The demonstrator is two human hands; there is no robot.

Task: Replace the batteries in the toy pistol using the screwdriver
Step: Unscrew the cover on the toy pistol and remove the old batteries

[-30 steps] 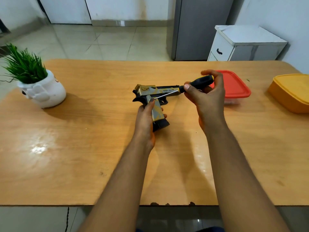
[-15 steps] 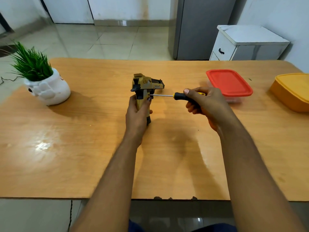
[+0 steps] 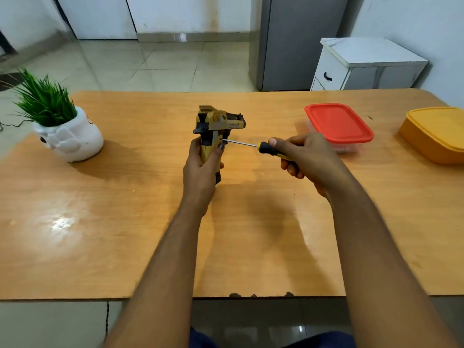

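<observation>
Pistol stands upright above the table, its gold and black slide uppermost and its barrel pointing away and to the right. Its grip runs down into the left hand, whose fingers and thumb curl round it, the thumb lying along the right side of the grip just under the trigger area. The butt shows dark below that hand; whether it rests on the table cannot be told.

Screwdriver lies nearly level between the two hands, its thin metal shaft reaching left so that the tip meets the pistol's grip just above the left thumb. The right hand grips its black and yellow handle, fingers wrapped round it and the thumb stretched forward along the top toward the shaft. Both forearms come in from the near edge of the table.

Beyond the right hand, just past its knuckles, sits a clear box with a red lid. Farther right of that hand, well apart from it, is a yellow box at the table's edge. Well to the left of the left hand stands a white pot with a green grassy plant. Past the table, behind the right hand's side, are a white cabinet and a grey fridge on a tiled floor.
</observation>
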